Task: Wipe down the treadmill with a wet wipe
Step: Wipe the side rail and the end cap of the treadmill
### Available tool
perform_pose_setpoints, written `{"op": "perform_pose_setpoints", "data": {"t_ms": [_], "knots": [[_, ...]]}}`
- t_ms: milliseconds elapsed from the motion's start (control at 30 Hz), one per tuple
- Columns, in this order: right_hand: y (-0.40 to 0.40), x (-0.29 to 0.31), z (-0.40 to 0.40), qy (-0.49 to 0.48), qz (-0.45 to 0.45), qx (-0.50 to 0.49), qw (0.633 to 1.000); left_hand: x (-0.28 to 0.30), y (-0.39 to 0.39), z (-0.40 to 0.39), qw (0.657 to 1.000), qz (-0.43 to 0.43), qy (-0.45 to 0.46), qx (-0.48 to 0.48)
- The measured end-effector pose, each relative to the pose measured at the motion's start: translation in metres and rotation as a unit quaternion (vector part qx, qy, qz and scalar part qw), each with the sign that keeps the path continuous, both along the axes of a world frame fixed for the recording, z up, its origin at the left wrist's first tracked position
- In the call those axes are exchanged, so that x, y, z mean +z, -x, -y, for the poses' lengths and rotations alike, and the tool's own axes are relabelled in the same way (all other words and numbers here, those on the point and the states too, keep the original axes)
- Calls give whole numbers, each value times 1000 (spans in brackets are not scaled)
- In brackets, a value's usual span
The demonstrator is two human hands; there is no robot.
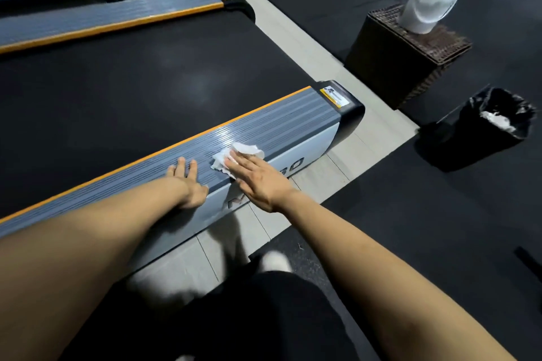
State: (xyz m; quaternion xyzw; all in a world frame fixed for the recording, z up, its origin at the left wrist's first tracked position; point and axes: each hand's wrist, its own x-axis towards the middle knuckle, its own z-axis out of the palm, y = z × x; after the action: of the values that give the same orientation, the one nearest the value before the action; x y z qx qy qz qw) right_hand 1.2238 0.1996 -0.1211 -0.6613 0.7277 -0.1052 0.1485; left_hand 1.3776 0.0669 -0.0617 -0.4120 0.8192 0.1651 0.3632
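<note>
The person is crouching beside the treadmill [140, 88], dark trousers and a pale shoe showing below both outstretched bare arms. The left hand [187, 182] is resting flat on the grey ribbed side rail [264, 123], fingers straight and slightly spread, holding nothing. Just beside it, the right hand [258, 179] is pressing a crumpled white wet wipe [237, 155] onto the same rail with straight, flat fingers; the wipe is sticking out past the fingertips. A wet sheen is showing on the rail beyond the wipe. Further off on the dark floor mat, a black bin [484, 132] lined with a bag is holding white scraps, and behind it a wipe roll [428, 0] is standing on a woven box [401, 61].
</note>
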Motion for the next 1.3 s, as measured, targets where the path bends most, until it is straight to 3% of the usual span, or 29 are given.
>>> {"op": "perform_pose_setpoints", "data": {"t_ms": [167, 300, 400, 467, 533, 633, 700, 900, 967, 1100, 1300], "knots": [[43, -1, -21, 51, 30, -101, 993, -5, -6, 6, 1000, -21, 7, -16], [118, -3, -31, 70, -2, -197, 978, 0, 7, 1, 998, -39, 43, -13], [157, -6, -32, 48, -42, -257, 964, -3, 21, -4, 979, -137, 126, -82], [162, -6, -29, 47, -49, -287, 955, -13, 35, -5, 960, -200, 129, -145], [146, -4, -26, 76, -34, -244, 966, -24, 54, -7, 949, -238, 107, -176], [106, -12, -30, 95, -41, -75, 992, -34, 88, -17, 932, -282, 118, -193], [113, -8, -33, 99, -47, -27, 994, -36, 104, -20, 924, -305, 124, -193], [214, -8, -36, 108, -70, -249, 960, -49, 148, -24, 913, -322, 117, -222], [201, -10, -28, 113, -72, -238, 962, -54, 161, -23, 909, -333, 120, -218], [192, -10, -24, 77, -64, -65, 993, -63, 182, -21, 899, -364, 128, -205], [241, 2, 33, 63, -62, -190, 978, -73, 187, -17, 887, -400, 129, -192]]}}
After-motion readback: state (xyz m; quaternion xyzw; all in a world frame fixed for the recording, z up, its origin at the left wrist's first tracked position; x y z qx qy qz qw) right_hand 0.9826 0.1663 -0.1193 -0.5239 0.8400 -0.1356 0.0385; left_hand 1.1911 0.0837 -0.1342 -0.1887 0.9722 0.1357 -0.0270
